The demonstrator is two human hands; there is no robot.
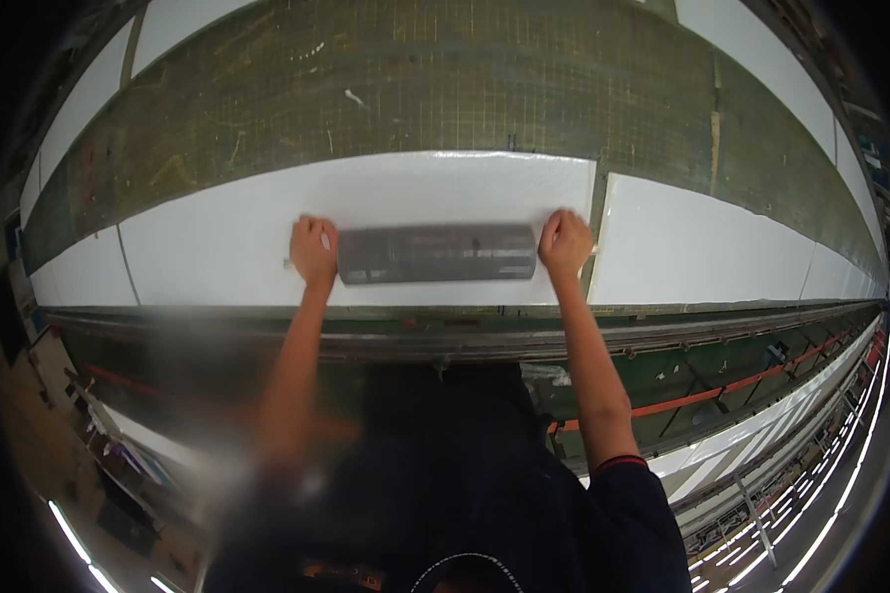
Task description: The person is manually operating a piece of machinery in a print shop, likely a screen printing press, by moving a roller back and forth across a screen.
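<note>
A wide dark grey roller (pixel 435 254), shaped like a rolling pin, lies across a glossy white sheet (pixel 218 232) on the table. At its left end my left hand (pixel 313 249) is closed round the handle, and a short bit of the rod sticks out past the fist. My right hand (pixel 566 242) grips the opposite handle, close to the sheet's right edge. The roller's surface looks smeared by motion. Whether it presses on the sheet all along its length is hard to tell.
To the right, past a narrow gap, lies another white sheet (pixel 702 242). Beyond them runs a green, scratched tabletop (pixel 415 84) with grid lines. More white sheets (pixel 791 74) line the far side. A metal rail (pixel 445 346) follows the near table edge, in front of my body.
</note>
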